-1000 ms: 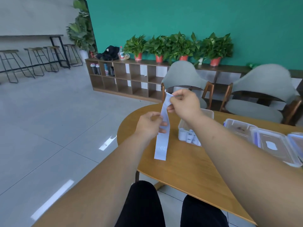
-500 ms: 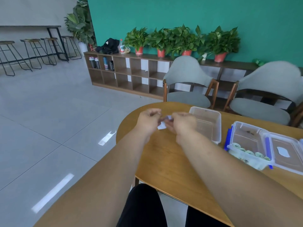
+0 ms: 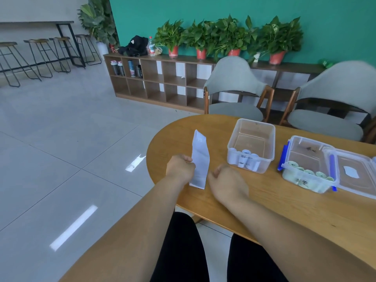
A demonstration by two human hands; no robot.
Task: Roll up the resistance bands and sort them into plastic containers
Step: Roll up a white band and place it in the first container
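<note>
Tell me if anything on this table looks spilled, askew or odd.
Nothing stands out. The left hand grips an unrolled white band; white rolls sit in the clear container, green rolls in the blue-clipped container.

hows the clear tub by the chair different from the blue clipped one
The clear tub holds white rolls; the blue-clipped tub holds pale green rolls. The clear tub is bare-rimmed; the blue-clipped tub's lid lies open beside it. Both are see-through plastic, with rolls packed at the near end.

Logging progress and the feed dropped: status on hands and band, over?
Left hand pinches white band, unrolled. Right hand beside it, hold unclear. Nothing blocking open container of white rolls.
</note>
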